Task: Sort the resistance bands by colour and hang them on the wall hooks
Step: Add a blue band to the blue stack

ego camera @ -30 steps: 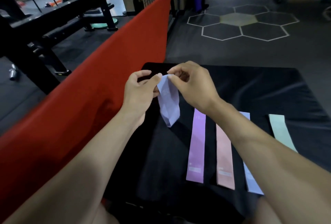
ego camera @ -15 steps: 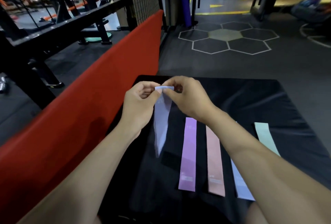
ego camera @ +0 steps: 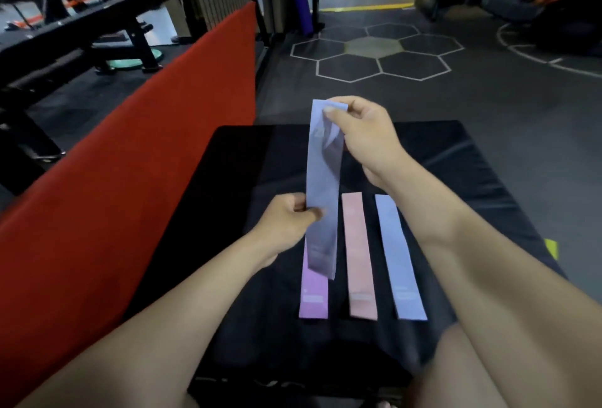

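Note:
A pale blue resistance band [ego camera: 322,179] hangs stretched out flat above the black mat [ego camera: 462,160]. My right hand [ego camera: 365,137] pinches its top end, and my left hand [ego camera: 286,222] pinches its left edge lower down. Three bands lie flat side by side on the mat beneath: a purple band [ego camera: 313,297], partly covered by the held one, a pink band [ego camera: 358,254] and a second pale blue band [ego camera: 399,257]. My right forearm hides the mat's right part. No wall hooks are in view.
A long red padded barrier [ego camera: 130,160] runs along the mat's left side. Behind it stands black gym equipment [ego camera: 81,36]. Dark gym floor with white hexagon markings [ego camera: 374,55] stretches beyond the mat.
The folded blue band has been opened out to full length. My left hand slid down from the top end to its lower edge, while my right hand lifted the top end higher.

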